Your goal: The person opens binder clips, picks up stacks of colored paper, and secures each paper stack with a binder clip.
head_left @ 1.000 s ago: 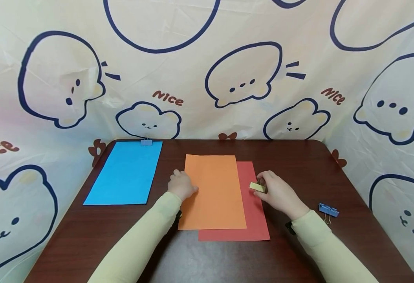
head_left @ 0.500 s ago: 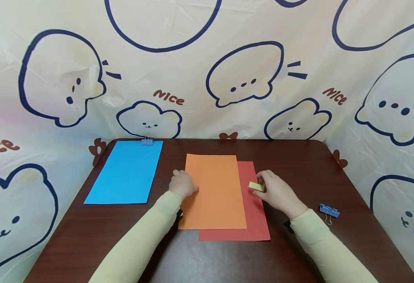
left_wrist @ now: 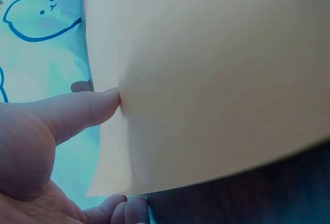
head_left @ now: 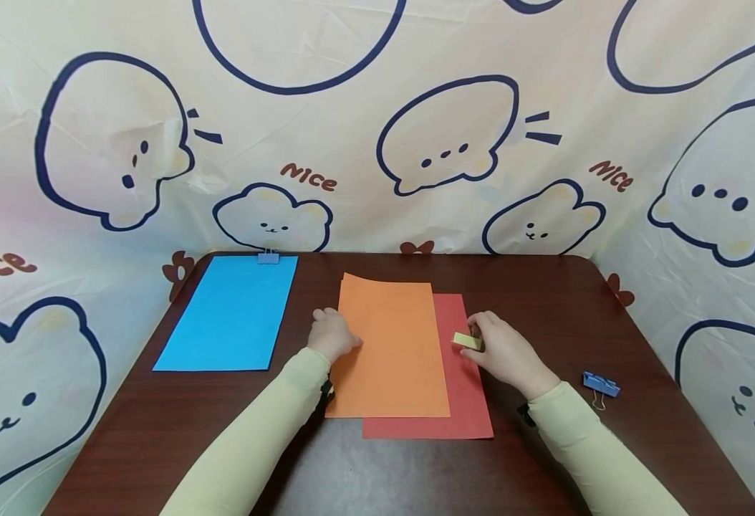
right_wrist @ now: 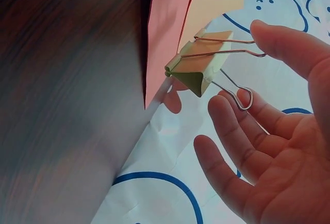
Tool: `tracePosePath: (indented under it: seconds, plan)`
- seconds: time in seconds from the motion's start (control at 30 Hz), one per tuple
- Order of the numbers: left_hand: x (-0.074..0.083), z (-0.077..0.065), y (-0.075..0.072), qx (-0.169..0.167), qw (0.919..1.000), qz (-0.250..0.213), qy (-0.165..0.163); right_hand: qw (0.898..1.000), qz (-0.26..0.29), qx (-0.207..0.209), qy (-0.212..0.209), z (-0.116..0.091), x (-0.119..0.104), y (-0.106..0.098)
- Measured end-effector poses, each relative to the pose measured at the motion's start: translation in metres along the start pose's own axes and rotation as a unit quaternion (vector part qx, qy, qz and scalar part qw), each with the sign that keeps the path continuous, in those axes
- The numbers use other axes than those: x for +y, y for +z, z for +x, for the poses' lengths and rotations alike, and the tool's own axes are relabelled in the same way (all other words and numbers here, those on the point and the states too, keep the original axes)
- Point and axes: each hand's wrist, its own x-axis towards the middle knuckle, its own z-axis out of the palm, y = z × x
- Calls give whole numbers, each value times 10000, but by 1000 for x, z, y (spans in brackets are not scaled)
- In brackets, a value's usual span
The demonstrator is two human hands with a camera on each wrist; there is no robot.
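An orange paper sheet (head_left: 390, 351) overlaps a red paper sheet (head_left: 470, 401) in the middle of the table. My left hand (head_left: 332, 335) pinches the orange sheet's left edge; the left wrist view has the thumb (left_wrist: 85, 113) on its face and the fingertips (left_wrist: 134, 209) by its edge. The far left corner of that sheet curls up. Over the red sheet's right side, my right hand (head_left: 509, 351) holds a yellow binder clip (head_left: 467, 341). In the right wrist view its wire handles lie between thumb and fingers, with the clip's mouth turned toward the sheets.
A blue paper sheet (head_left: 229, 315) lies at the left, a blue binder clip (head_left: 268, 258) on its far edge. Another blue binder clip (head_left: 600, 384) rests on the dark wood table (head_left: 532, 287) at the right. A patterned cloth (head_left: 352, 129) hangs around the table.
The orange sheet's far left corner has risen, its edge now curved. Both hands stay nearly where they were, the yellow clip still held in the right one.
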Motion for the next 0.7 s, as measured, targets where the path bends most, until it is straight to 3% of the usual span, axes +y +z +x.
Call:
tracePosePath:
  seconds: [0.37,0.7]
  plan:
    - [3,-2,1,169,9992,319,145,10000,-56,-22,-68,1,1,3]
    - [-1,-2,1,58,9993,349,109,9999,-77,-14,-76,2,0,5]
